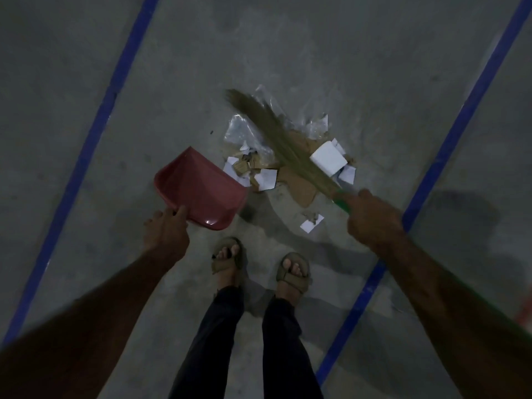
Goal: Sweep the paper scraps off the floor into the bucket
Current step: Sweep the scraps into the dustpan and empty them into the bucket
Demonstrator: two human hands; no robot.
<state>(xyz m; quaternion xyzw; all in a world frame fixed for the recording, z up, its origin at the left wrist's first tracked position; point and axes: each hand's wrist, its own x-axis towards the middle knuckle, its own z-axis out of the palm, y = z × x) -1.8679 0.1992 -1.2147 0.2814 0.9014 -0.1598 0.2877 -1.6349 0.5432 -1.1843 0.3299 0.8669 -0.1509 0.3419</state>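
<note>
Person standing on grey concrete floor (288,53), looking straight down. Two blue tape lines (109,110) run along the floor either side of the work area.

Right hand (371,217): fingers wrapped tight round the green handle (341,201) of a grass broom (276,136). Broom angled up and left from the hand, bristles lying across the scrap pile, tip blurred.

Left hand (168,231): thumb on top of the near edge of a red dustpan (198,188), the other fingers curled under that edge, pinching it. Pan tilted, open mouth facing right toward the pile, its right corner just beside the nearest scraps.

Paper scraps (266,178): heaped in one pile between pan and broom handle, directly ahead of the feet. Mix of white pieces, brown cardboard bits (300,185) and clear plastic film (244,128) at the far side. One larger white square piece (328,159) sits right against the bristles. One stray white scrap (311,223) lies apart from the pile, nearer the feet.

Feet in tan sandals (293,273), dark trousers (218,341), both between the tape lines. No scraps visible in the pan. Lighting dim, detail in the pile hard to resolve.
</note>
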